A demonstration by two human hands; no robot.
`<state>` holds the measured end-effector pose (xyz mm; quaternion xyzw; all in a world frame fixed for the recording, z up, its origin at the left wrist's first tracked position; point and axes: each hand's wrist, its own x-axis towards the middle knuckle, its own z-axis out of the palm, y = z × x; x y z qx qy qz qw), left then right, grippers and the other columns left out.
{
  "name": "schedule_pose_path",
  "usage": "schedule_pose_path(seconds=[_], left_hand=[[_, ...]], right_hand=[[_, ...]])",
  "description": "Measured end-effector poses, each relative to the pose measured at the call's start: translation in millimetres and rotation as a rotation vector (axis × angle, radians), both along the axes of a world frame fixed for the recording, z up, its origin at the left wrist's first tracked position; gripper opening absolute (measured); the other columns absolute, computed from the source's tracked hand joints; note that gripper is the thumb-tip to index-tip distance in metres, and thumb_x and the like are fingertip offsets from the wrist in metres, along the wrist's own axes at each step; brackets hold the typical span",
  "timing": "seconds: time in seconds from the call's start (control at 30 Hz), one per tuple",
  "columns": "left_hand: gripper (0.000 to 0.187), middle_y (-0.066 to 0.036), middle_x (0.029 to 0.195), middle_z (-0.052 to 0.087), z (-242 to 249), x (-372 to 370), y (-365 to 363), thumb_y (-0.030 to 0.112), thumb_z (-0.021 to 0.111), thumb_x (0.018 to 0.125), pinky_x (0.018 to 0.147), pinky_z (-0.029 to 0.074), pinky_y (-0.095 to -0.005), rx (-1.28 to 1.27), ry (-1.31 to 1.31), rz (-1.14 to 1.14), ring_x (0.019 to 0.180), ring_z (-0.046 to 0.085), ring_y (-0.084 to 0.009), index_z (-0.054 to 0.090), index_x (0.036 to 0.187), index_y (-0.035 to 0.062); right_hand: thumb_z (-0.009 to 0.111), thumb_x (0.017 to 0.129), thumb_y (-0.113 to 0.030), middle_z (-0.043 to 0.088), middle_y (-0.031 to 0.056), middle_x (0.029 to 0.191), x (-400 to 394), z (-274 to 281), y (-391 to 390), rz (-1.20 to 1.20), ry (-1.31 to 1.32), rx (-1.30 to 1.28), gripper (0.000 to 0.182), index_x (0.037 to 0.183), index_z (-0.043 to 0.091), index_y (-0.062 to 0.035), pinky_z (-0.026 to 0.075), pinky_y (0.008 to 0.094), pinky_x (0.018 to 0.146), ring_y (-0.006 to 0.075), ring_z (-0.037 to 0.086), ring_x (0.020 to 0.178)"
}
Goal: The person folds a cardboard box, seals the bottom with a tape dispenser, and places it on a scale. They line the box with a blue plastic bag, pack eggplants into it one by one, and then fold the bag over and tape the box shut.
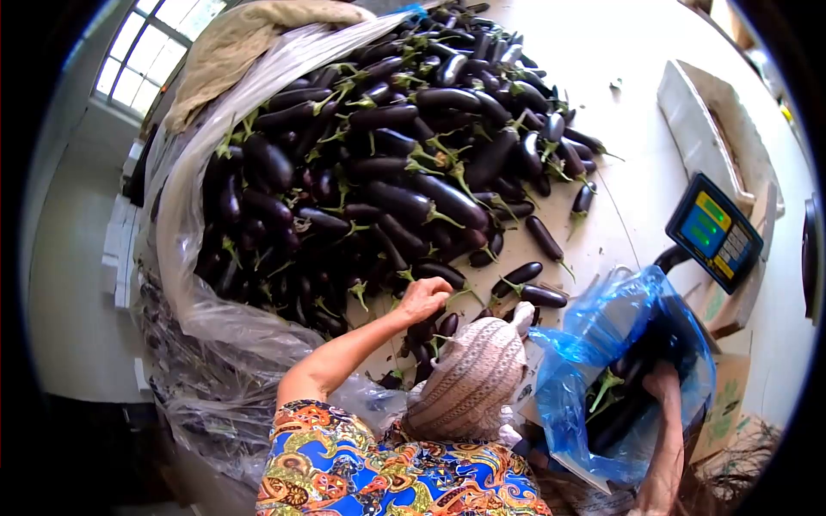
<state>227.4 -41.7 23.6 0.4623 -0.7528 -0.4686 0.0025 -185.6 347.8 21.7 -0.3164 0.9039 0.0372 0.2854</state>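
Observation:
My left hand (424,299) is at the near edge of a big heap of dark purple eggplants (400,202). Its fingers are curled downward, and whatever they may hold is hidden. Just beyond the knuckles lies one eggplant (440,274) with a green stem. On my right, a blue plastic bag (572,378) lines an opened container and has eggplants (632,374) inside, green stems showing. My right hand (662,380) reaches down into this bag against the eggplants; its fingertips are out of sight.
A scale display (716,232) with lit green digits stands behind the bag. Farther right is a white foam box (701,129). Clear plastic sheeting (206,318) borders the heap on the left. My knee in patterned knit cloth (473,378) sits between heap and bag. Loose eggplants (542,296) lie nearby.

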Motion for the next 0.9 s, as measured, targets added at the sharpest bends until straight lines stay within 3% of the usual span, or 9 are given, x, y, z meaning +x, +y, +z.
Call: schedule_pose_path(seconds=[0.07, 0.17, 0.33, 0.5, 0.6, 0.63, 0.77, 0.8, 0.9], left_hand=[[0.026, -0.01, 0.086, 0.072, -23, 35, -17, 0.015, 0.061, 0.085, 0.076, 0.055, -0.0314, -0.111, -0.001, 0.065, 0.08, 0.07, -0.0161, 0.069, 0.105, 0.0021], [0.025, -0.009, 0.083, 0.072, -4, 54, -30, 0.014, 0.06, 0.085, 0.073, 0.055, -0.032, -0.11, -0.024, 0.155, 0.077, 0.069, -0.0163, 0.069, 0.106, 0.0032], [0.023, -0.013, 0.085, 0.069, -30, 60, -37, 0.016, 0.063, 0.083, 0.077, 0.054, -0.0363, -0.248, -0.017, 0.116, 0.08, 0.068, -0.025, 0.069, 0.102, 0.0047], [0.022, -0.014, 0.091, 0.065, -42, 25, -33, 0.016, 0.063, 0.083, 0.082, 0.052, -0.0388, -0.296, 0.016, 0.001, 0.086, 0.065, -0.029, 0.068, 0.101, 0.0034], [0.022, -0.015, 0.094, 0.063, -41, 12, -41, 0.013, 0.063, 0.08, 0.084, 0.051, -0.0402, -0.52, 0.192, -0.049, 0.09, 0.063, -0.0322, 0.067, 0.099, 0.003], [0.029, -0.017, 0.106, 0.059, -37, 9, -49, 0.008, 0.064, 0.077, 0.091, 0.047, -0.0407, -0.67, 0.183, -0.102, 0.103, 0.057, -0.0352, 0.063, 0.106, 0.0024], [0.062, -0.017, 0.13, 0.048, -4, -18, -81, 0.005, 0.072, 0.072, 0.102, 0.038, -0.0459, -0.97, -0.025, -0.173, 0.124, 0.043, -0.0373, 0.05, 0.13, 0.0041], [0.067, -0.016, 0.135, 0.046, -1, -27, -90, 0.006, 0.074, 0.071, 0.102, 0.037, -0.0474, -1.043, -0.083, -0.214, 0.128, 0.041, -0.0356, 0.049, 0.134, 0.0063], [0.056, -0.014, 0.136, 0.048, -45, -38, -134, 0.013, 0.066, 0.077, 0.1, 0.036, -0.0462, -1.279, -0.377, -0.404, 0.13, 0.041, -0.0331, 0.051, 0.131, 0.0112]], right_hand=[[0.056, 0.074, -0.015, 0.066, 0.0328, 0.1, -5, -2, 1, 0.037, 0.02, 0.029, 0.032, 0.097, 0.07, 0.0024, 0.051, 0.0514, 0.09, 0.048, 0.064, 0.098], [0.056, 0.075, -0.018, 0.066, 0.0323, 0.098, 6, 28, -8, 0.031, 0.053, 0.095, 0.035, 0.1, 0.07, 0.0015, 0.051, 0.051, 0.09, 0.0477, 0.064, 0.098], [0.058, 0.074, -0.023, 0.068, 0.0307, 0.098, 18, 57, -17, 0.027, 0.02, 0.207, 0.041, 0.106, 0.069, 0.0011, 0.052, 0.0502, 0.09, 0.0464, 0.065, 0.099], [0.064, 0.071, -0.029, 0.068, 0.0277, 0.102, 7, 35, -11, 0.052, -0.097, 0.161, 0.047, 0.107, 0.069, 0.0005, 0.051, 0.0471, 0.091, 0.0432, 0.064, 0.103], [0.065, 0.07, -0.03, 0.068, 0.0267, 0.103, -6, 45, -15, 0.084, -0.244, 0.112, 0.046, 0.105, 0.07, -0.0002, 0.051, 0.045, 0.09, 0.0415, 0.064, 0.103], [0.065, 0.069, -0.03, 0.068, 0.0268, 0.103, -2, 49, -16, 0.042, -0.2, 0.123, 0.046, 0.104, 0.071, -0.0003, 0.051, 0.0442, 0.09, 0.0411, 0.064, 0.103], [0.063, 0.073, -0.026, 0.067, 0.0278, 0.097, -1, 40, -6, -0.17, -0.134, 0.018, 0.038, 0.099, 0.069, 0.0007, 0.051, 0.045, 0.084, 0.0427, 0.065, 0.096], [0.062, 0.075, -0.025, 0.066, 0.0279, 0.093, 1, 38, -1, -0.11, -0.155, -0.057, 0.034, 0.096, 0.068, 0.0015, 0.05, 0.045, 0.082, 0.0429, 0.064, 0.091], [0.06, 0.081, -0.022, 0.064, 0.026, 0.084, 6, 44, 9, -0.054, -0.196, -0.213, 0.027, 0.091, 0.065, 0.0026, 0.049, 0.0432, 0.076, 0.0401, 0.063, 0.082]])
